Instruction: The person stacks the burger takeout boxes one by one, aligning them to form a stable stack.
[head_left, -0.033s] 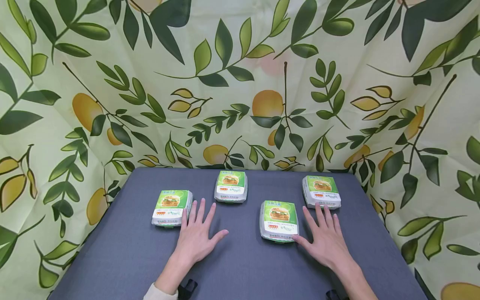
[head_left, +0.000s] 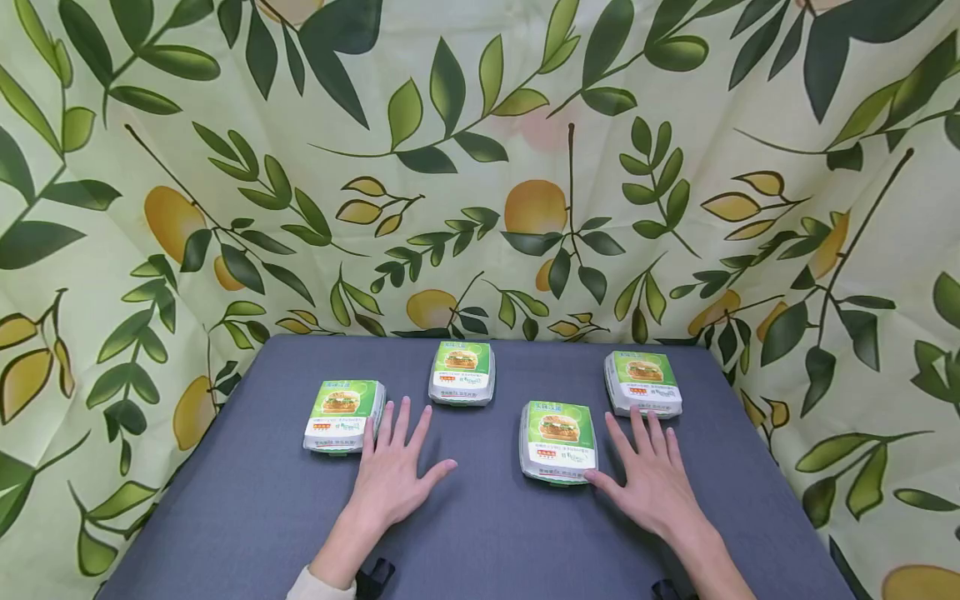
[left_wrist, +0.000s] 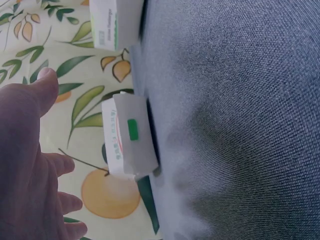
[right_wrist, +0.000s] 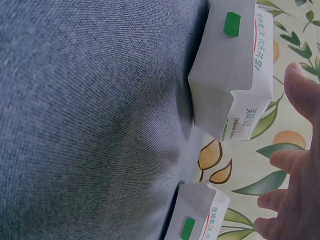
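Several burger boxes with green-and-white lids and a printed burger lie closed on the table. My left hand, fingers straight and spread, hovers over the table beside the left box; its fingertips overlap that box's right edge in the head view. Beyond it stands the back middle box. My right hand is also spread flat above the table. Its thumb tip appears at the near corner of the front box, with contact unclear, and its fingers point at the back right box. Both wrist views show the hands raised, holding nothing.
Dark grey cloth covers the table. A curtain printed with leaves and oranges hangs behind it and along both sides. In the right wrist view, two boxes show white sides with green tabs.
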